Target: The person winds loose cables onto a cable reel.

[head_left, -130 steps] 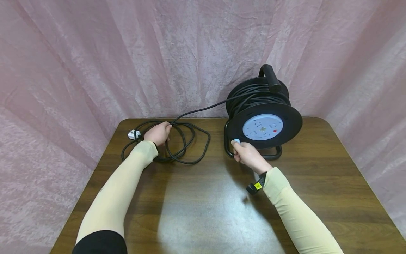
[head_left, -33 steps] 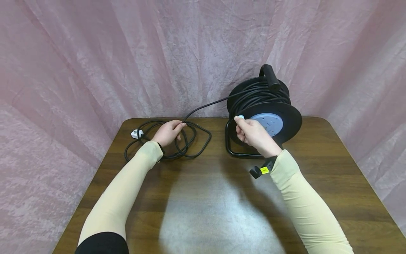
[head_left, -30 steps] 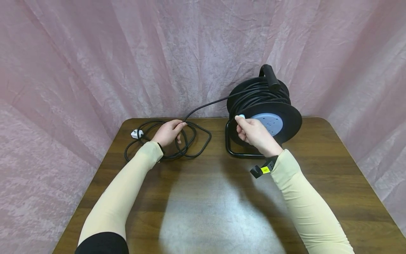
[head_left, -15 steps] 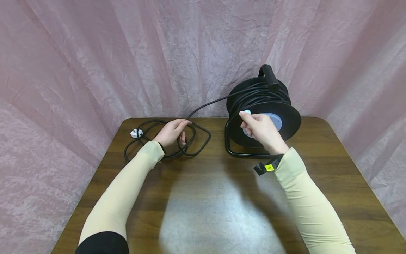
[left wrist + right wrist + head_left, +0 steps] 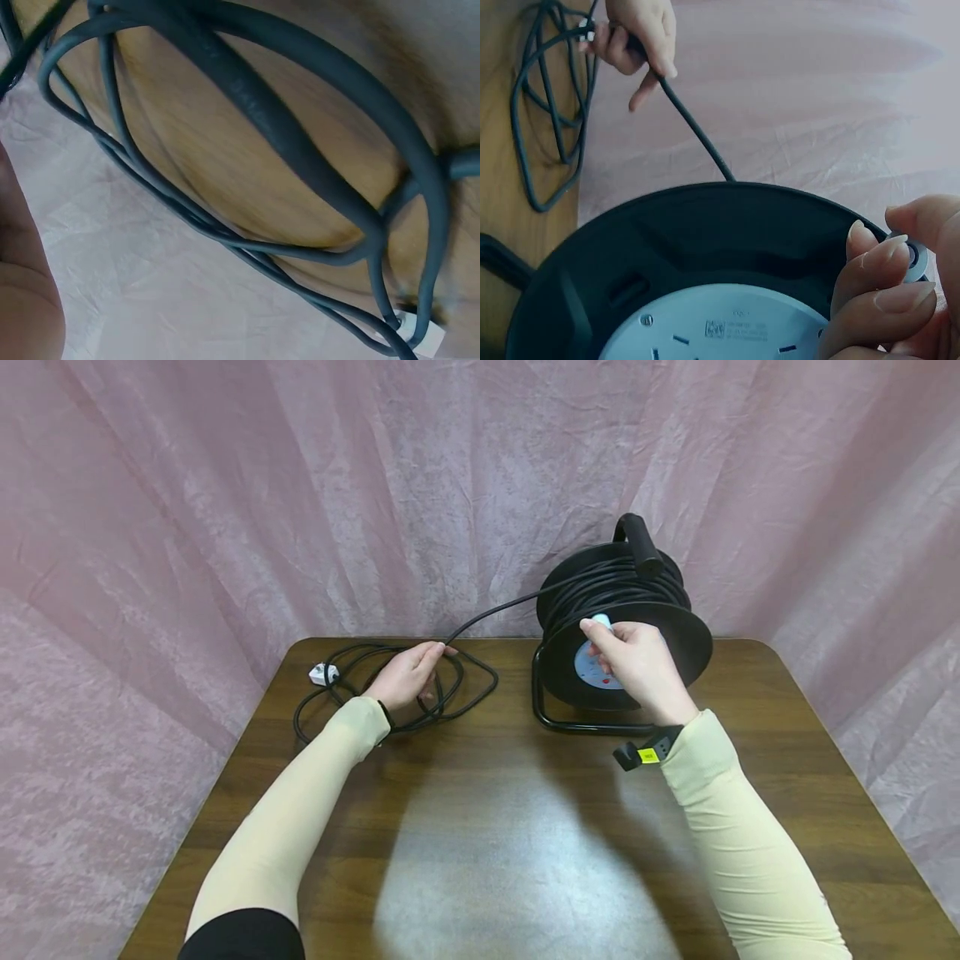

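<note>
Right hand (image 5: 637,660) pinching the knob (image 5: 602,620), left hand (image 5: 408,673) gripping the cable (image 5: 498,608)

Thumb and fingers pinch the pale knob near the rim of the reel (image 5: 686,647); left fingers curl round the black cable, which rises from them to the windings. Reel stands on its tube frame (image 5: 585,727), back right of the table (image 5: 487,835), carry handle (image 5: 641,547) on top. Slack cable lies in loose loops around the left hand, white plug (image 5: 318,676) at their far left.

Handling, my guess: loaded reel is heavy; lift by the carry handle, turn by the knob. Cable looks rubbery and springy, bends easily, holds its curl; a light hold near the reel should let it slide. Socket panel (image 5: 588,670) is probably hard plastic, may crack if dropped.

Hard to see: right hand covers part of the socket panel; print there too small to read. Left wrist view gives only a strip of hand, no fingertips, so left grip is read off the right wrist view. Cable's inner end is hidden under the windings.
</note>
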A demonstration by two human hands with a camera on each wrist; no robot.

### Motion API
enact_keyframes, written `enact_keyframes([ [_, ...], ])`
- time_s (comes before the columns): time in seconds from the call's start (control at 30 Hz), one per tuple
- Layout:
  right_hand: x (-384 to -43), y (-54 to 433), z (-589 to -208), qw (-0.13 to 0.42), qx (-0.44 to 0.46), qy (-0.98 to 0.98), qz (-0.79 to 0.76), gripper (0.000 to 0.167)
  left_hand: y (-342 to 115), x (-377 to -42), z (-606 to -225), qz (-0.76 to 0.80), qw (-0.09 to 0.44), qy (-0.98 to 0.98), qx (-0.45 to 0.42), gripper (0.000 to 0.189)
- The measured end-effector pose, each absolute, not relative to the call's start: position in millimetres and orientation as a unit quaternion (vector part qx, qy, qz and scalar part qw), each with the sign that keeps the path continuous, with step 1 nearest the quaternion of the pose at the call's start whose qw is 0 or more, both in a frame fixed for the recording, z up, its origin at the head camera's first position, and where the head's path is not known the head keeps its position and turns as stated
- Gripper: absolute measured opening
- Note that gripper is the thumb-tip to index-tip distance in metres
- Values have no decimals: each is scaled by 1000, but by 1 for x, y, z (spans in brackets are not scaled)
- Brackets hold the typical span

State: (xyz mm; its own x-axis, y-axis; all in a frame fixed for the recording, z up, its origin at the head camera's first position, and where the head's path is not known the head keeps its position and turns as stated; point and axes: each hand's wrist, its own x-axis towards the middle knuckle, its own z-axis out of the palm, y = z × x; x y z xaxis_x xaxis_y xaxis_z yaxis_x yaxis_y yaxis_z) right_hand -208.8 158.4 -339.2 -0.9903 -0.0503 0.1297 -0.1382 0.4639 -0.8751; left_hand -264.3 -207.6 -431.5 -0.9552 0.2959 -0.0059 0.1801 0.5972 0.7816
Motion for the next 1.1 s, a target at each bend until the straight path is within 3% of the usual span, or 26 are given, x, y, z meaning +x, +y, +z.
enact_keyframes([
  [1.1, -204, 193, -331, 72, 46, -872, 482, 71, -210, -265, -442, 440, 50, 873, 204, 47],
])
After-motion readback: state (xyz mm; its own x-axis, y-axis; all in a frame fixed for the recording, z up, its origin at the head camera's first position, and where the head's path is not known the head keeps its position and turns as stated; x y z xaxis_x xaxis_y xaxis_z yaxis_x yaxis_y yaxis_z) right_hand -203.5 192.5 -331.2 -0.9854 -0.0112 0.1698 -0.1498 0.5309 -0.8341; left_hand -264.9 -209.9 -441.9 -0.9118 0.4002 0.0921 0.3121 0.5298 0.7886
